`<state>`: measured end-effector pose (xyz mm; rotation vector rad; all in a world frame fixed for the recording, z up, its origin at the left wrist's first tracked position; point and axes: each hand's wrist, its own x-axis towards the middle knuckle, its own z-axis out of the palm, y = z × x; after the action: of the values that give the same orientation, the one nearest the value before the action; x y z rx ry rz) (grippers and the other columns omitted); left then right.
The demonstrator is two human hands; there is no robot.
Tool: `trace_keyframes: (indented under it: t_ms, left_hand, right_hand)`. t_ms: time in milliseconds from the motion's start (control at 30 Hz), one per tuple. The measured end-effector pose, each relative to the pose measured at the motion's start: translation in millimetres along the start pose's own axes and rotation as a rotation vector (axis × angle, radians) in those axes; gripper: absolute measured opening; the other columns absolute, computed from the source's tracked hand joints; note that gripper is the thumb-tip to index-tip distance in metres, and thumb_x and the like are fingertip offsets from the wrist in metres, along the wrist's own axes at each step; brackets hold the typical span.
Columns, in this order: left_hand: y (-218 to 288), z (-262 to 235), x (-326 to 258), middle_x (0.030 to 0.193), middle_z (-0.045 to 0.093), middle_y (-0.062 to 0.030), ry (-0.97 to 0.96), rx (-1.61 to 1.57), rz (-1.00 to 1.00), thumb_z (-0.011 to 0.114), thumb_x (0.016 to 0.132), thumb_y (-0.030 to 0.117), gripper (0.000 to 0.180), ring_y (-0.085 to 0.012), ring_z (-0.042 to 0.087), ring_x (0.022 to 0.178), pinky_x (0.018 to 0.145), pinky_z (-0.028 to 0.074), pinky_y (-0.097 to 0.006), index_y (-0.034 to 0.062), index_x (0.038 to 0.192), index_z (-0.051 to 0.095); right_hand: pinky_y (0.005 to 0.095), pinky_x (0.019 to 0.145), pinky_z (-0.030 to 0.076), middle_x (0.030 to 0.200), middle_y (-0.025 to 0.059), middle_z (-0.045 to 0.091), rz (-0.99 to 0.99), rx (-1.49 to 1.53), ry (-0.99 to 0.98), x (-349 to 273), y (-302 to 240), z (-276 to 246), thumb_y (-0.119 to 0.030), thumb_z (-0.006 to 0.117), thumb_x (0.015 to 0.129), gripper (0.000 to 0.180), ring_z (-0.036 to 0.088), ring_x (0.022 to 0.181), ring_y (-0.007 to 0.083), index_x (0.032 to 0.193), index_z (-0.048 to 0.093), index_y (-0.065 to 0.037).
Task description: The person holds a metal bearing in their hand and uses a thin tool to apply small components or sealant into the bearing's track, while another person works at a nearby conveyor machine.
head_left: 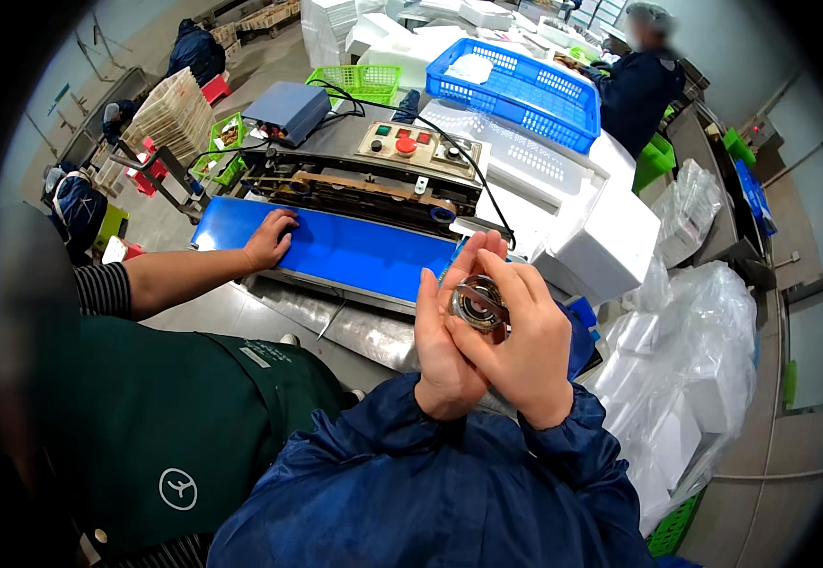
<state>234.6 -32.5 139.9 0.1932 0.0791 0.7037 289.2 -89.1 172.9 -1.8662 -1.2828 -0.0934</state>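
Observation:
Cupped together in front of my chest, both hands are around a small round object [476,303] with a shiny rim and dark and gold rings inside; its exact kind I cannot make out. My left hand [444,346] supports it from the left, palm turned up. On its right side, the fingers of my right hand [532,346] close over it, and partly hide it. Just beyond my hands runs the blue conveyor belt [364,251] of a sealing machine [364,175]. A co-worker's hand [269,241] rests on the left part of this belt.
The co-worker in a dark green apron [212,417] stands close at my left. White foam boxes [601,237] and a blue basket [515,95] are beyond the machine to the right. Clear plastic bags of white foam boxes [676,388] stand at my right. Another person [643,85] works farther back.

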Motion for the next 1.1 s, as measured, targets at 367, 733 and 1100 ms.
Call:
trace_keyframes:
  t_ms: [367, 733, 1100]
  left_hand:
    - [13.8, -0.1, 2.8, 0.142, 0.036, -0.0127, 0.046, -0.024, -0.078, 0.019, 0.098, 0.045, 0.062, -0.0216, 0.03, 0.135, 0.11, 0.029, -0.034, -0.0005, 0.138, 0.032]
    - [8.9, 1.8, 5.6, 0.145, 0.03, -0.0147, 0.009, -0.055, -0.119, 0.013, 0.099, 0.042, 0.06, -0.0249, 0.024, 0.137, 0.113, 0.024, -0.039, -0.0005, 0.14, 0.027]
    - [17.2, -1.4, 5.0, 0.146, 0.031, -0.0124, 0.008, -0.048, -0.219, 0.011, 0.1, 0.041, 0.06, -0.0233, 0.024, 0.138, 0.111, 0.027, -0.041, 0.0008, 0.14, 0.027]
  right_hand:
    - [0.0336, 0.069, 0.053, 0.103, 0.0148, 0.059, 0.078, 0.307, -0.155, -6.7, 9.4, -19.8, -0.014, 0.075, 0.066, 0.057, 0.063, 0.087, 0.0269, 0.118, 0.055, -0.002]
    - [0.0269, 0.066, 0.049, 0.1, 0.0109, 0.06, 0.081, 0.21, -0.06, -5.8, 12.9, -10.8, -0.007, 0.076, 0.061, 0.057, 0.06, 0.08, 0.0191, 0.115, 0.058, -0.002]
    - [0.0305, 0.068, 0.053, 0.101, 0.0129, 0.06, 0.074, 0.321, -0.16, -2.6, 17.7, -23.6, -0.005, 0.073, 0.068, 0.053, 0.063, 0.083, 0.0232, 0.118, 0.055, -0.003]
